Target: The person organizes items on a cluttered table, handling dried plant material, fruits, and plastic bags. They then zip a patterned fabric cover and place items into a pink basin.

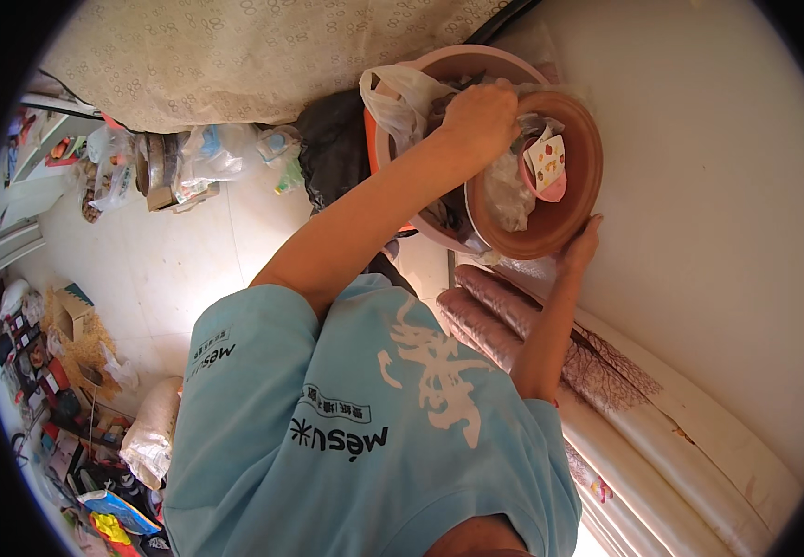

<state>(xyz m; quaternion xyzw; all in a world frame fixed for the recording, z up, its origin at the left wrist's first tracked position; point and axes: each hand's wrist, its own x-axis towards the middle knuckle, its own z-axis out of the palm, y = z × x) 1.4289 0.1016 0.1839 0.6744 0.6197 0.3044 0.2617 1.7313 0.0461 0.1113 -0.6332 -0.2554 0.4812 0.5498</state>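
Observation:
My left hand (484,120) is at the left rim of a brown plastic basin (586,167), its fingers curled; what lies inside them is hidden. At the basin's lower right rim is my right hand (583,244), holding the basin tilted. Inside the basin are crumpled clear plastic (509,191) and a small pink container (553,192) with a printed white card (548,163) on it. Behind and partly under it stands a larger pink tub (436,233) with plastic bags in it. A white plastic bag (398,104) hangs over the tub's left rim.
A black plastic bag (336,150) is left of the tub. A patterned cloth cover (235,63) hangs above. Rolled patterned sheets (624,390) lean at lower right by a pale wall or panel (708,174). Bags, boxes and a sack (155,432) lie along the left floor.

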